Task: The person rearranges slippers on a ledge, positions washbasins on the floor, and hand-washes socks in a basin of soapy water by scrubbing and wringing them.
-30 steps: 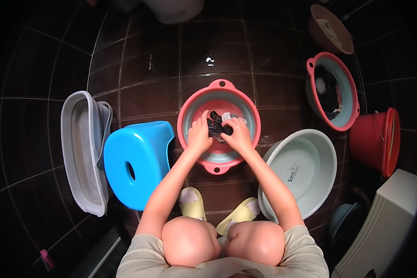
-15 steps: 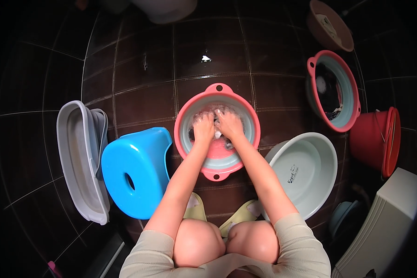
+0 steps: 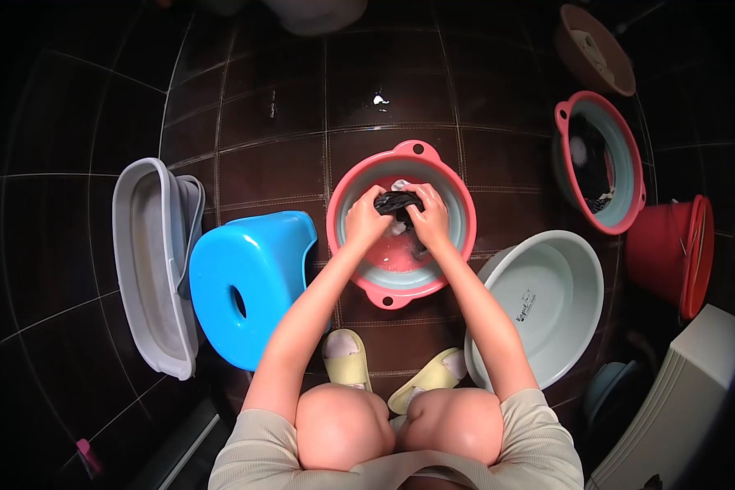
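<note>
A round pink and pale-grey basin [image 3: 396, 280] stands on the floor in front of me, with shallow water over its pink bottom. Inside its rim, my left hand [image 3: 367, 219] and my right hand [image 3: 429, 214] grip a wet, bunched-up black cloth [image 3: 398, 202] between them. Fingers of both hands curl round the cloth, the left at its left end and the right at its right end. White patches show beside and below it; whether they are foam or fabric I cannot tell. Part of the dark cloth hangs down by my right wrist.
On the left are a blue plastic stool [image 3: 229, 245] and a long grey tub [image 3: 124, 269]. To the right stand a large pale basin [image 3: 584, 318], a red bucket [image 3: 657, 245], and another pink-rimmed basin [image 3: 639, 175] holding dark fabric. A brown basin [image 3: 616, 69] sits behind it.
My hands have come up from the splashing water, and the black cloth now shows between them. The whole view has shifted slightly.
</note>
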`<control>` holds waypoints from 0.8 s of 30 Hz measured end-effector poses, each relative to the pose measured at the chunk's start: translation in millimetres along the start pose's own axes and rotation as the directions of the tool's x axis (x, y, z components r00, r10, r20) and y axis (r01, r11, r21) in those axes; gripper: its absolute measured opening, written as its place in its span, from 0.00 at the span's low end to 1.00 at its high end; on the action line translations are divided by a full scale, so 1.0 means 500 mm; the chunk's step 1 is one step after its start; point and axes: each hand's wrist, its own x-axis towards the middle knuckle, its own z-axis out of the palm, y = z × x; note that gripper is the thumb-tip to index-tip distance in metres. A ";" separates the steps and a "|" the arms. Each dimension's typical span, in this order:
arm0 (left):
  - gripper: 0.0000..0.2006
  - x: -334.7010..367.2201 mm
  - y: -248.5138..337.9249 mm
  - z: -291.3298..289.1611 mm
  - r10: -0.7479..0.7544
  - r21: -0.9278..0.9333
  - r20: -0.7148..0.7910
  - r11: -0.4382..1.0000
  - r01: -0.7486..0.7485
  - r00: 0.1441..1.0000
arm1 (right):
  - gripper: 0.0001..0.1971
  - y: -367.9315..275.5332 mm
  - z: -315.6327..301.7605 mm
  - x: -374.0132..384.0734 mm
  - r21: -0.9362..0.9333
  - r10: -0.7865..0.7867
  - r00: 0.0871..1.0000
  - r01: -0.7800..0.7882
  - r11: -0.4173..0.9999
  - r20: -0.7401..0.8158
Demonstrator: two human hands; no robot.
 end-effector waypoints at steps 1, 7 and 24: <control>0.14 -0.003 0.000 -0.010 0.004 -0.001 -0.004 1.000 -0.004 1.000 | 0.14 -0.018 -0.013 0.002 -0.043 -0.013 1.000 0.014 0.999 0.015; 0.26 -0.046 -0.024 -0.007 0.094 0.286 0.159 0.948 -0.137 0.983 | 0.19 -0.074 -0.048 -0.017 -0.259 0.224 0.903 -0.132 0.957 0.368; 0.26 0.046 -0.099 0.064 0.238 0.634 0.281 0.681 -0.366 0.930 | 0.23 0.056 0.059 0.028 -0.569 0.129 0.946 0.068 0.819 0.298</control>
